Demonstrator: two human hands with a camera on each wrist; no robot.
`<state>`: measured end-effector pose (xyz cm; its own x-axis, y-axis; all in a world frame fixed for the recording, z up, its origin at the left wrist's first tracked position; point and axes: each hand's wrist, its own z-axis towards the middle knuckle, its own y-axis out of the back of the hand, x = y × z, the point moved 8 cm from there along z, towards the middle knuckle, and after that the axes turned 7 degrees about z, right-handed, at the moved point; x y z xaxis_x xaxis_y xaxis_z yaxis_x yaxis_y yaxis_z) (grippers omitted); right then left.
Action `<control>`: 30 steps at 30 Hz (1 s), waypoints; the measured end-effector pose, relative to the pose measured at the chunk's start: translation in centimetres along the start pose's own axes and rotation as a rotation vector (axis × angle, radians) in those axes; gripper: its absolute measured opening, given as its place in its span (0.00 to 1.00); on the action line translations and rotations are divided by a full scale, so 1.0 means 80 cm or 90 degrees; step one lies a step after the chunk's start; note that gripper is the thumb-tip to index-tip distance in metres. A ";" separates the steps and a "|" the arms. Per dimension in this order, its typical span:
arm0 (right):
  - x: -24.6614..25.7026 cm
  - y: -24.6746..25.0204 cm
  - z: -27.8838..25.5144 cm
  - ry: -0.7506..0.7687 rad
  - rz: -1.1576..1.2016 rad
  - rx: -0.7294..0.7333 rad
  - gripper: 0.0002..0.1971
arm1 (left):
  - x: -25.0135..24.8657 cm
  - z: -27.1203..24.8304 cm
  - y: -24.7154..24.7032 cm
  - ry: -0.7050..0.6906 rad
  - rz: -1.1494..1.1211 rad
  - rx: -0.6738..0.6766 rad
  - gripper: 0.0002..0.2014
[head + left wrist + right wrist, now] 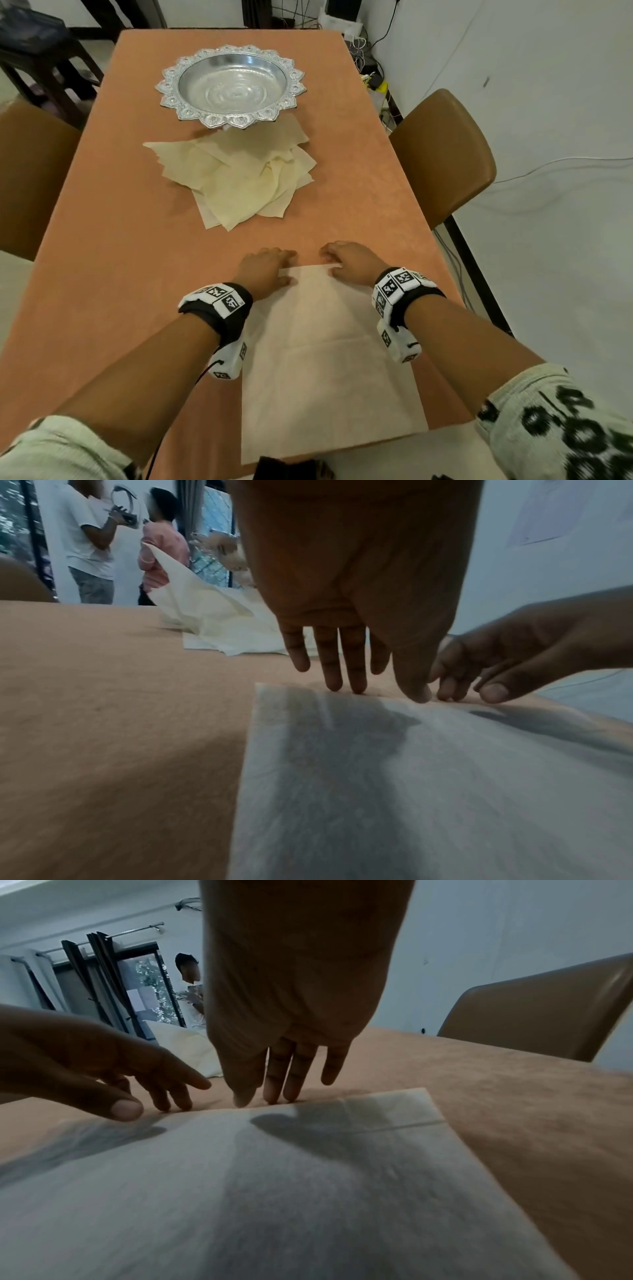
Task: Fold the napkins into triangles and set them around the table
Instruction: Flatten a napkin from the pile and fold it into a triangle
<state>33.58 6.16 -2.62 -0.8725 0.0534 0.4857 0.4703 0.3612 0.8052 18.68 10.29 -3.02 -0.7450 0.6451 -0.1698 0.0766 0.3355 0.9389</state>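
Observation:
A cream napkin (329, 359) lies spread flat on the orange table (120, 240), close to its near edge. Both hands sit side by side at the napkin's far edge. My left hand (270, 270) has fairly straight fingers (337, 669) whose tips touch down at that edge, with the thumb on the cloth (411, 791). My right hand (346, 263) does the same near the far right corner, its fingertips (274, 1093) on the edge of the napkin (274, 1191). Further back lies a loose pile of napkins (239, 174).
An ornate silver bowl (170, 89) stands behind the pile. Brown chairs flank the table on the right (445, 154) and the left (27, 171). Cables run along the floor at the right wall. Two people stand in the background (89, 547).

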 end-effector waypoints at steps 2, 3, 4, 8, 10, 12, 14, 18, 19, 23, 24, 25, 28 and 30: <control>0.002 -0.002 0.009 0.000 -0.014 0.025 0.18 | -0.004 0.010 -0.001 0.009 0.032 0.013 0.23; 0.000 -0.004 0.011 -0.011 -0.025 0.043 0.15 | -0.002 0.013 -0.001 0.025 0.042 0.019 0.20; -0.003 -0.006 0.013 -0.024 -0.037 0.058 0.12 | 0.001 0.014 0.001 0.043 0.047 0.025 0.16; -0.009 -0.001 0.015 -0.028 0.021 0.094 0.05 | 0.011 0.019 0.004 0.031 0.008 0.052 0.11; -0.007 0.003 0.017 -0.019 0.068 0.105 0.05 | 0.013 0.021 0.009 0.006 -0.071 0.060 0.11; -0.005 0.009 0.019 -0.015 0.109 0.111 0.07 | 0.017 0.025 0.011 -0.012 -0.178 0.080 0.11; -0.005 0.012 0.021 -0.014 0.126 0.129 0.09 | 0.020 0.027 0.010 -0.030 -0.256 0.109 0.11; -0.011 0.016 0.027 -0.040 0.161 0.169 0.14 | 0.026 0.031 0.009 -0.053 -0.323 0.154 0.15; -0.013 0.018 0.028 -0.047 0.166 0.176 0.15 | 0.029 0.033 0.008 -0.048 -0.331 0.163 0.15; -0.018 0.020 0.036 -0.042 0.131 0.189 0.16 | 0.035 0.037 0.007 -0.040 -0.359 0.170 0.14; -0.019 0.021 0.037 -0.038 0.120 0.184 0.13 | 0.035 0.038 0.007 -0.044 -0.369 0.172 0.13; -0.021 0.022 0.038 -0.038 0.114 0.177 0.10 | 0.036 0.038 0.007 -0.047 -0.373 0.172 0.11; -0.033 0.029 0.041 -0.055 0.122 0.140 0.08 | 0.049 0.039 0.009 -0.032 -0.359 0.138 0.05; -0.045 0.039 0.040 -0.076 0.115 0.116 0.09 | 0.064 0.041 0.012 -0.009 -0.333 0.092 0.07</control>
<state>37.72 10.09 -2.97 -0.7911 0.2370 0.5639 0.5976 0.4961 0.6299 17.09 16.20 -3.95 -0.6995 0.3752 -0.6083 -0.2111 0.7047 0.6774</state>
